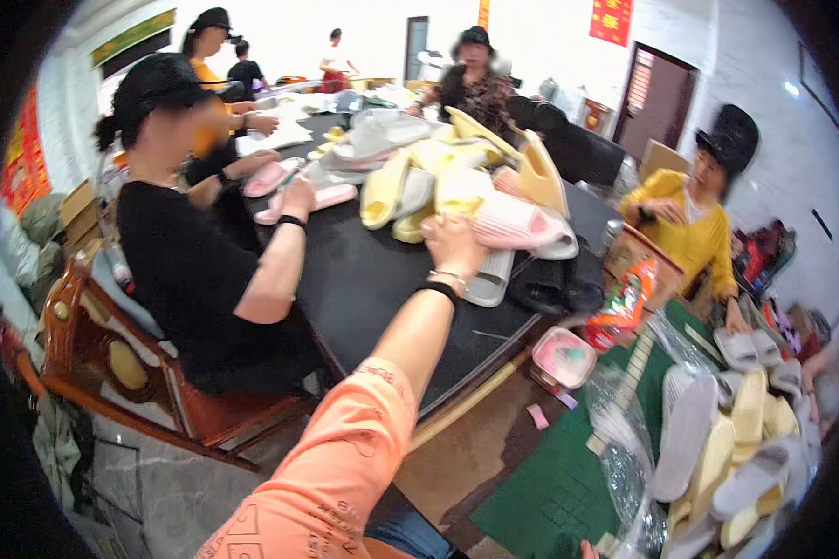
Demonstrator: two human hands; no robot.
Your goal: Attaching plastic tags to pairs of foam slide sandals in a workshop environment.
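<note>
A pink, ribbed foam slipper (pixel 515 222) lies beside the left hand's fingers (pixel 435 231), likely heaped for reach; whether they or the right hand (pixel 588 552) grasp anything is unclear.

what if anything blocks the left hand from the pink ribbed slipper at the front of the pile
Nothing visible does: the left hand is right at the left end of the pink ribbed slipper, apparently touching it. A yellow slipper lies just beyond, not between them.
</note>
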